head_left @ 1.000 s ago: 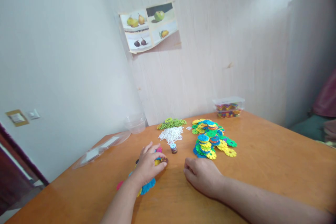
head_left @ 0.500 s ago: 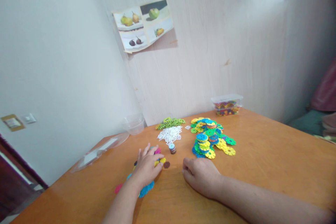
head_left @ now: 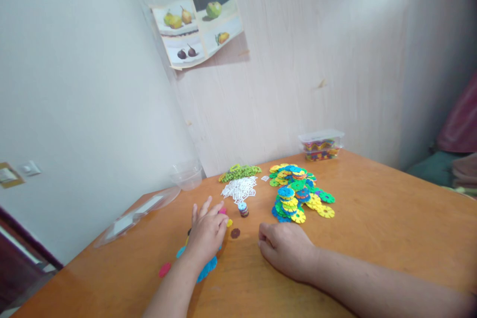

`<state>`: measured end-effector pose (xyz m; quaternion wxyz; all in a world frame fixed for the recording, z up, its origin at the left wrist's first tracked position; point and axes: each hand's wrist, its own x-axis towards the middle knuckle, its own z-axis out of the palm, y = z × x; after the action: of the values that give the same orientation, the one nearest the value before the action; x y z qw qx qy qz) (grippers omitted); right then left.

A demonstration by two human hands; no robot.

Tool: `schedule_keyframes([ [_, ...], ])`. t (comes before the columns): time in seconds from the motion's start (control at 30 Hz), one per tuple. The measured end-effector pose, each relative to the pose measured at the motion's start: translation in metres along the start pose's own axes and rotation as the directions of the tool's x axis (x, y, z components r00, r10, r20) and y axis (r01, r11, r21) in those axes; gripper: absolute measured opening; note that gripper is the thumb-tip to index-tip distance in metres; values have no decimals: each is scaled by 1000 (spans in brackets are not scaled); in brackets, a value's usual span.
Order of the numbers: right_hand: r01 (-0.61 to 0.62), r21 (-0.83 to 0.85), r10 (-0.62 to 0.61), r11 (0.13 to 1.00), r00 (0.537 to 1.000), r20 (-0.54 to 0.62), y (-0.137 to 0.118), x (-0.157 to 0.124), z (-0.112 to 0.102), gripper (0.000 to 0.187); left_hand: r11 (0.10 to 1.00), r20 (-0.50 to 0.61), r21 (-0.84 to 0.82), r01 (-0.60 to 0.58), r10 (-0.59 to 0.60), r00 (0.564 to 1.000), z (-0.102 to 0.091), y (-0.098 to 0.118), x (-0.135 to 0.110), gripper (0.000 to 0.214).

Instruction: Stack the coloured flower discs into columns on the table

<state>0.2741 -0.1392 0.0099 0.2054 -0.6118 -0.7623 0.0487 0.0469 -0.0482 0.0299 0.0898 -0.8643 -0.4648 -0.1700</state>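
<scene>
My left hand (head_left: 206, 231) is over a loose pile of snowflake discs, fingers spread, with the palm side hidden. Around it show blue discs (head_left: 206, 269), a red disc (head_left: 164, 270), a pink disc (head_left: 222, 210) and a yellow disc (head_left: 229, 222). A lone brown disc (head_left: 235, 233) lies just right of that hand. Beyond it stands a short stack of discs (head_left: 243, 209), pale blue on top and brown below. My right hand (head_left: 285, 249) rests on its side as a loose fist; its curled fingers hide whatever may be inside.
Past my right hand lies a heap of yellow, green and blue discs (head_left: 292, 196). White diamond-shaped pieces (head_left: 238, 189) and green pieces (head_left: 240, 173) are piled farther back. A clear tub (head_left: 186, 175), its flat lid (head_left: 137, 214) and a filled clear box (head_left: 321, 145) sit near the table's (head_left: 372, 238) edges.
My left hand has lifted slightly, its thumb drawn in and away from the brown disc. My right hand stays in place. The view has shifted a little.
</scene>
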Motion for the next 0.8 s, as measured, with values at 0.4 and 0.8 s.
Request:
schedule_keyframes([
  [0.4, -10, 14, 10, 1000, 1000, 1, 1, 0, 0, 20, 992, 32, -21, -121, 122, 992, -15, 21, -8, 20],
  [0.8, -3, 5, 3, 1000, 1000, 19, 0, 1, -2, 21, 999, 162, -46, -15, 23, 987, -11, 12, -11, 19],
])
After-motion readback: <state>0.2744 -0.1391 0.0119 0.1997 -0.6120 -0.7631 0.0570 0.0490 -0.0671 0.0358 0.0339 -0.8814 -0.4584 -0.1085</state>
